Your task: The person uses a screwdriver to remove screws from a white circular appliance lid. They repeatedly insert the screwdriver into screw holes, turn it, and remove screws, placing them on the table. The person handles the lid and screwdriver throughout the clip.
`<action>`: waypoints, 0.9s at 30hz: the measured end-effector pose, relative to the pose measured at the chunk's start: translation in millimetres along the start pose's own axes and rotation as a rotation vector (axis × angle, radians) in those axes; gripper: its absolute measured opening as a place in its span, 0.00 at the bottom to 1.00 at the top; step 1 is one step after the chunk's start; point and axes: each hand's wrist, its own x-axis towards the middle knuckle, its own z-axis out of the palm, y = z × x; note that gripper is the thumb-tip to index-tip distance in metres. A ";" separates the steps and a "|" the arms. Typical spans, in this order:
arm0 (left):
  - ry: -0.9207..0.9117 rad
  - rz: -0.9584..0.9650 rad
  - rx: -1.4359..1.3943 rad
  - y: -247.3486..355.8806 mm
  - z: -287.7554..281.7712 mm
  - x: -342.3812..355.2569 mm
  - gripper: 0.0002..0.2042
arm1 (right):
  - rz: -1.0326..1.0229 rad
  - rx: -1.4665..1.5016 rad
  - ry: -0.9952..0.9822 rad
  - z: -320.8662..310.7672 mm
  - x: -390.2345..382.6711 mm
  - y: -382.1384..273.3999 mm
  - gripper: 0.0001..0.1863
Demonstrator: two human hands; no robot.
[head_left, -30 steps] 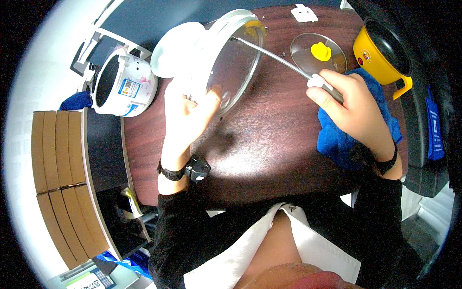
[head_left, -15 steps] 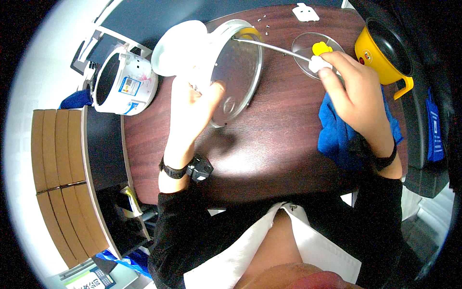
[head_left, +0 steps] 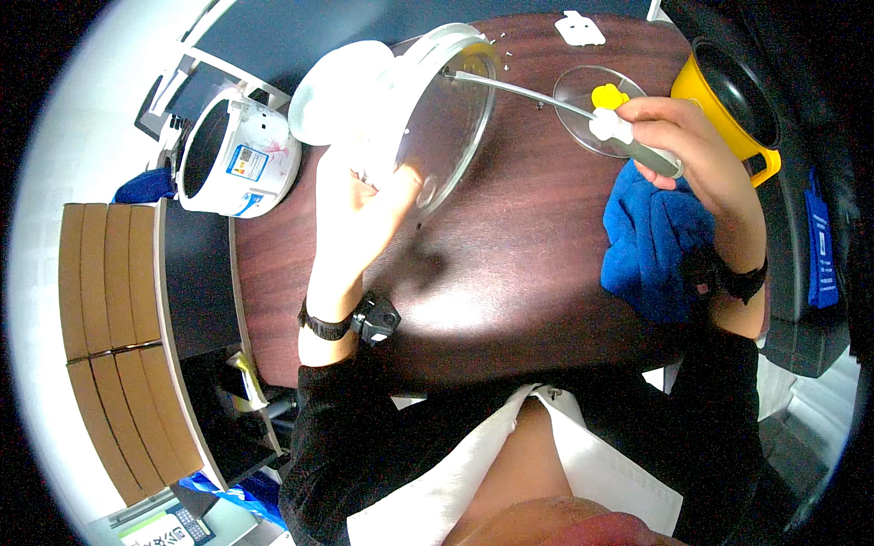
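Observation:
My left hand (head_left: 362,218) grips the edge of a round white appliance lid (head_left: 452,136), tilted up off the table with its see-through or shiny inner face toward the right. My right hand (head_left: 701,150) holds a screwdriver (head_left: 605,126) with a white-and-grey handle. Its long metal shaft slants left, and the tip meets the upper part of the lid's inner face; whether it sits in a screw is too small to tell. Several small screws (head_left: 506,55) lie on the table beyond the lid. Under the right forearm is a crumpled blue cloth (head_left: 651,237).
A white rice cooker body (head_left: 238,159) stands open at the left. Near the screwdriver lies a clear lid (head_left: 574,91) with a yellow knob (head_left: 609,96). At the right is a yellow pot (head_left: 719,123). A small white plate (head_left: 580,28) rests at the far edge of the brown table (head_left: 510,246).
My right hand has shifted slightly right and turned, so more of the screwdriver's handle shows. The lid has tilted a little; my left hand keeps its hold.

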 end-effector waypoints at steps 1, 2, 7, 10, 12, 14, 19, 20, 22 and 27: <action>0.002 0.007 -0.008 -0.5 -0.3 -0.4 0.14 | -0.018 0.000 -0.051 -2.0 -0.4 -0.4 0.14; 0.014 0.018 0.020 -1.5 -0.4 0.1 0.14 | -0.037 0.000 -0.103 -3.7 -0.8 -1.3 0.14; 0.052 -0.004 0.094 -4.4 -7.0 0.2 0.13 | -0.138 0.180 -0.078 -0.6 1.4 3.5 0.17; 0.093 -0.010 0.060 -2.0 -5.0 -0.9 0.13 | -0.121 0.388 0.097 11.8 5.1 6.9 0.17; 0.122 0.000 0.070 -2.8 -5.0 -2.2 0.13 | -0.113 0.465 0.136 22.4 5.9 9.3 0.17; 0.136 0.000 0.083 -2.9 -6.6 -3.9 0.14 | -0.103 0.434 0.023 21.7 3.4 4.2 0.17; 0.131 -0.013 0.013 0.5 -1.7 -4.8 0.15 | -0.026 0.510 0.001 12.1 -1.1 13.9 0.13; 0.114 0.002 0.044 2.8 -1.8 -4.2 0.15 | -0.046 0.458 0.027 11.1 -2.0 12.7 0.13; 0.074 0.032 0.100 5.6 -1.7 -1.9 0.15 | -0.085 0.354 0.085 14.0 -6.0 3.6 0.12; 0.048 -0.016 0.125 -4.5 -10.2 2.0 0.15 | -0.636 -0.544 0.452 40.1 -11.6 -1.6 0.16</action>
